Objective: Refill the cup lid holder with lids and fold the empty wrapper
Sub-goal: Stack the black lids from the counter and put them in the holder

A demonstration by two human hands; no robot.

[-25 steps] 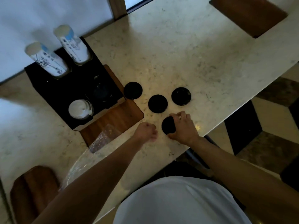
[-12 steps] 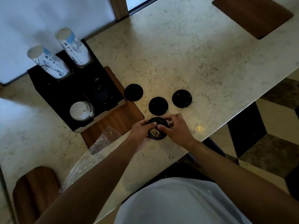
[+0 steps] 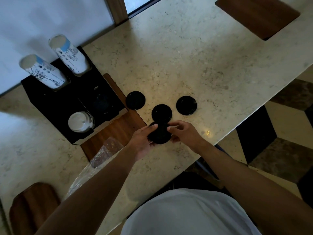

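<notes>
A black lid (image 3: 159,135) is held between my left hand (image 3: 143,141), palm under it, and my right hand (image 3: 184,133), whose fingertips rest on its right edge. Three more black lids lie flat on the marble counter: one (image 3: 135,100) by the holder, one (image 3: 161,113) just beyond my hands, one (image 3: 186,105) to the right. The black lid holder (image 3: 50,106) stands at the left, with a white lid stack (image 3: 79,122) in its front slot and a dark slot (image 3: 103,103) beside it. The clear plastic wrapper (image 3: 101,155) lies crumpled under my left forearm.
Two paper cup stacks (image 3: 42,72) (image 3: 69,53) lean out of the holder's back. A wooden inlay (image 3: 116,131) lies beside the holder, others at top right (image 3: 257,16) and bottom left (image 3: 32,204). The counter edge (image 3: 237,129) runs diagonally at the right, floor beyond.
My right hand lifted the nearest lid off the counter and my left hand came in under it. Both hands now hold it a little farther up, near the middle lid.
</notes>
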